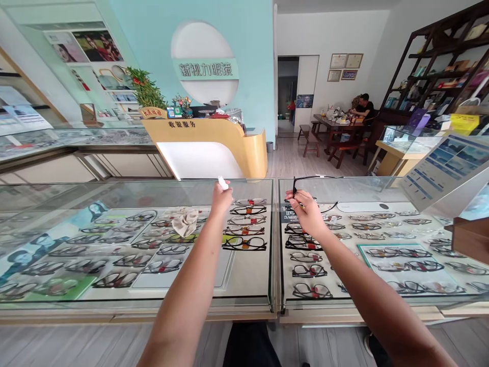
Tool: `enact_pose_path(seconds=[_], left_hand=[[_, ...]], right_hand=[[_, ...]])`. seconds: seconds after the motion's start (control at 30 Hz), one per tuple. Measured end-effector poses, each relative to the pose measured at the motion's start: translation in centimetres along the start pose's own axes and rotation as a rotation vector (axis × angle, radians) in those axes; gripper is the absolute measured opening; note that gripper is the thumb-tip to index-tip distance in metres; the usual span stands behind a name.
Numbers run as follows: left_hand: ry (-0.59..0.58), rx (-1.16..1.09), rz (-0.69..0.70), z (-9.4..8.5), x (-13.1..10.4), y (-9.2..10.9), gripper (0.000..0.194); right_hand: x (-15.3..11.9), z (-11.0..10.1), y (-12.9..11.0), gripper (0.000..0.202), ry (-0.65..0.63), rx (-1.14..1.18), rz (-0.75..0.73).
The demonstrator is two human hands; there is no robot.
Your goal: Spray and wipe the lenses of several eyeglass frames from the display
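My left hand (222, 198) is closed round a small white bottle (222, 183), its top pointing up, above the far edge of the glass display case (244, 285). To the right, my right hand (304, 208) pinches a pair of black-framed glasses (319, 177) by the frame, with a thin temple stretching to the right. A crumpled beige cloth (185, 222) lies on the glass, left of my left forearm. Rows of eyeglasses (245, 243) sit inside the case beneath both hands.
Beyond the case stands a yellow and white counter (206, 137) with a plant (147, 92). A printed stand (446, 165) and a brown box (469, 239) are at the right. A person (364, 109) sits at a wooden table (340, 125) in back.
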State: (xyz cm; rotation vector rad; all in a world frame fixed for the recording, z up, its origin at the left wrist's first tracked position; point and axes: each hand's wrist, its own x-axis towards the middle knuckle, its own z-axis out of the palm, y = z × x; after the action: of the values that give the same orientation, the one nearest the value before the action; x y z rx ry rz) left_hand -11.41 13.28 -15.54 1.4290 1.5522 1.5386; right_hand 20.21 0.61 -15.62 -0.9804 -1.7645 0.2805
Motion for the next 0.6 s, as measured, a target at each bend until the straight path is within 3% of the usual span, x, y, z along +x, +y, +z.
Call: enact_pose_path(seconds=[0.1, 0.17, 0.27, 0.37, 0.47, 0.6], left_hand=[[-0.117, -0.169, -0.074, 1.8, -2.4, 2.4, 0.041], [-0.278, -0.445, -0.165, 2.9, -4.4, 4.1, 0.045], [-0.506, -0.641, -0.227, 3.7, -7.0, 6.4, 0.047], [-0.7, -0.69, -0.243, 3.7, -8.5, 7.9, 0.071], [-0.774, -0.687, -0.241, 3.5, -9.2, 8.8, 0.087], [-0.788, -0.711, -0.227, 3.7, -9.7, 9.1, 0.086]], right_hand=[[0.1, -0.1, -0.6, 0.044, 0.004, 0.042, 0.005], [0.1, -0.2, -1.0, 0.048, 0.004, 0.062, 0.004], [0.0, -0.3, -1.6, 0.053, 0.003, 0.081, 0.014], [-0.1, -0.3, -2.0, 0.056, 0.003, 0.119, 0.042], [-0.2, -0.2, -2.2, 0.058, -0.013, 0.183, 0.079], [-0.4, 0.0, -2.6, 0.062, -0.062, 0.271, 0.148]])
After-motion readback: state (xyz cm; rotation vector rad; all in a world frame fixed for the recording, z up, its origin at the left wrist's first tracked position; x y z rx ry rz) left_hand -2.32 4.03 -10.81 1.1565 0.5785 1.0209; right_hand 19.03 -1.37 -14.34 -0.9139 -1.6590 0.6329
